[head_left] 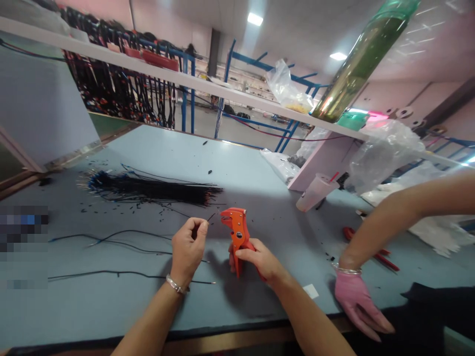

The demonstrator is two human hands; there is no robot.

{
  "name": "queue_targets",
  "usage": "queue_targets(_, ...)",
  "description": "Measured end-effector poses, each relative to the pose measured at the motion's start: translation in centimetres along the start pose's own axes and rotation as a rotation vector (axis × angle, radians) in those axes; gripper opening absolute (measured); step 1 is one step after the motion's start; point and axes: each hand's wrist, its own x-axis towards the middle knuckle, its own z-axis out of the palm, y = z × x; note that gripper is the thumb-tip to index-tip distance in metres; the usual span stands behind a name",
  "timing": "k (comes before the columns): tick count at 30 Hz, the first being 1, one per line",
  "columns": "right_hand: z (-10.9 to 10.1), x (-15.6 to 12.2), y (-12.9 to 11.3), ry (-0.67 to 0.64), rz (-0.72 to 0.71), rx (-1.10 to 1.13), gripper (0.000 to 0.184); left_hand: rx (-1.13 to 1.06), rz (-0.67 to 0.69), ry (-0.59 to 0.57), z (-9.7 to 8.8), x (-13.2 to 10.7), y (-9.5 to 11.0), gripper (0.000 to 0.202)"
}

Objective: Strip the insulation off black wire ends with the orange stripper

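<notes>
Pinched between thumb and forefinger of my left hand (189,249) is a thin black wire (211,217), its short end pointing right toward the tool. My right hand (260,259) grips an orange wire stripper (239,227) by its handles, held upright above the table. The stripper's jaws face left, a small gap away from the wire end. Behind my hands lies a thick bundle of black wires (159,189) with blue-marked ends at the left. Several single wires (129,273) are spread on the table to the left, passing near and under my left wrist.
A co-worker's pink-gloved hand (358,301) rests at the table's front edge on the right, near red-handled pliers (386,259). A plastic cup with a straw (315,192) stands tilted in view beside the shelf support (319,155). A tall green bottle (363,64) is on the shelf.
</notes>
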Motion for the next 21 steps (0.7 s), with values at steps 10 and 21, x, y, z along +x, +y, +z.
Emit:
queue_targets(10, -0.02, -0.10, -0.18, -0.065, -0.038, 0.052, 0.023, 0.045, 0.050, -0.041, -0.01, -0.04, -0.25, 0.027)
queue_targets(21, -0.36, -0.08, -0.18, -0.109, -0.030, 0.051, 0.027, -0.002, 0.038, -0.073, -0.36, -0.03, 0.00, 0.026)
